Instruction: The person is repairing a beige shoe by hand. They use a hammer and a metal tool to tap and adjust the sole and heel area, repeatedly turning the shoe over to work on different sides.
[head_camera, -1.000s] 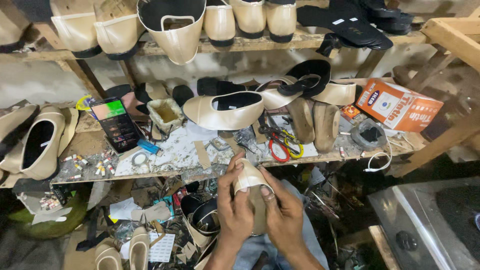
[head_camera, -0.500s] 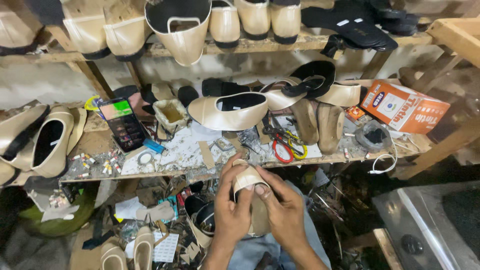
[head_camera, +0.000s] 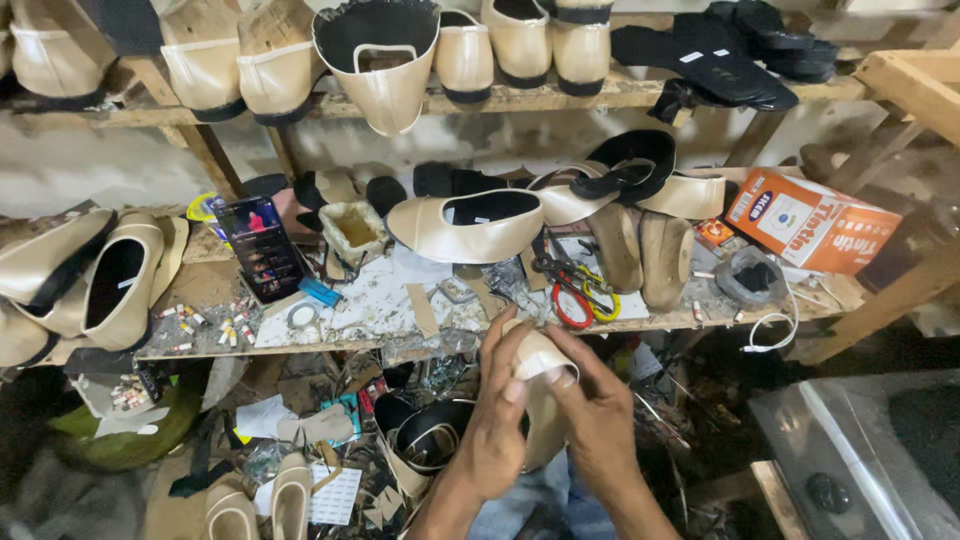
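hands (head_camera: 545, 410) grip beige shoe (head_camera: 545, 395) | scissors (head_camera: 570, 290), phone (head_camera: 260, 245) on workbench (head_camera: 200, 340)

Cluttered wooden bench (head_camera: 200, 340) — cream shoe (head_camera: 468, 226), phone (head_camera: 260, 245), scissors (head_camera: 570, 290), orange box (head_camera: 810, 222)

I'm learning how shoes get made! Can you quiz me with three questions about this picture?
1. True or false: both hands hold the same cream shoe part.
2. What leans upright on the bench, left of the glue pot? A) a phone B) a hammer C) a bottle
3. What colours are the handles of the scissors?

Key:
1. True: the left hand and right hand both grip it.
2. A, the phone.
3. Red and yellow.
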